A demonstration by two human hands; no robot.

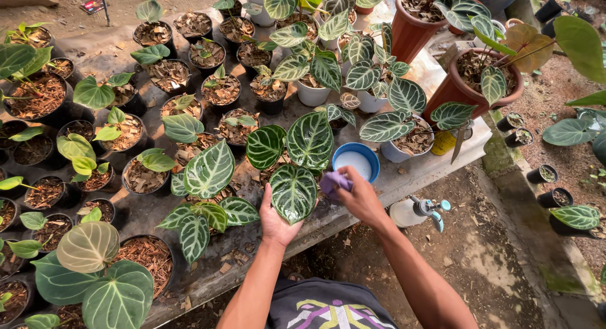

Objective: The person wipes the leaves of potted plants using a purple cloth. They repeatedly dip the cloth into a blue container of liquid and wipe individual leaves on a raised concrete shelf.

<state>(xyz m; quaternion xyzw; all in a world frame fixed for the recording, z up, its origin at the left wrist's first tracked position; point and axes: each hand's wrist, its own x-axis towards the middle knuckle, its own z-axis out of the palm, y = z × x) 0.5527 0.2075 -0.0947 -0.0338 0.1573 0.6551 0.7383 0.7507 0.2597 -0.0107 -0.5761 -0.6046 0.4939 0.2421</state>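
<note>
My left hand (276, 223) lies palm up beneath a heart-shaped dark green leaf with white veins (293, 192), supporting it from below. My right hand (360, 199) grips a small purple cloth (332, 182) and presses it against the right edge of that leaf. The leaf belongs to a potted plant with similar veined leaves (309, 140) at the front of a grey table (208, 272). Just behind my right hand stands a blue bowl (372, 157) with a white inside.
Many small black pots of bark chips and young plants (144, 177) cover the table. White pots (312, 94) and terracotta pots (454, 89) stand at the back right. A white spray bottle (413, 210) sits below the table edge. Dirt ground lies to the right.
</note>
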